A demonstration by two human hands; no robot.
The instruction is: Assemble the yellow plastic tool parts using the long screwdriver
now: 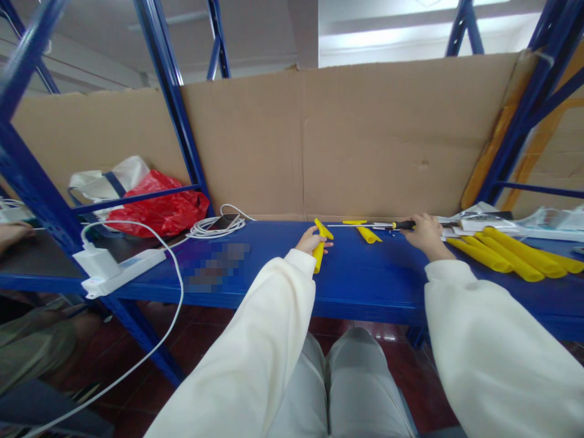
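My left hand (pixel 309 241) is closed around a yellow T-shaped plastic piece (pixel 318 260), held just above the blue table (pixel 365 286). In my right hand (pixel 424 234) is a long screwdriver (pixel 401 225) with a black and yellow handle. Its thin shaft points left, and the tip is close to the yellow piece; whether they touch I cannot tell. A second yellow T-shaped piece (pixel 368 235) lies on the table between my hands, behind the shaft. To the right of my right hand, several yellow tubular pieces (pixel 515 255) lie side by side.
Cardboard (pixel 374 140) walls off the back between blue metal posts (pixel 176 103). On the left are a red plastic bag (pixel 157 204), a coiled white cable (pixel 216 228), a phone (pixel 223 222) and a power strip (pixel 132 267). Plastic packaging (pixel 486 213) sits at right. Another person's hand (pixel 16 233) shows far left.
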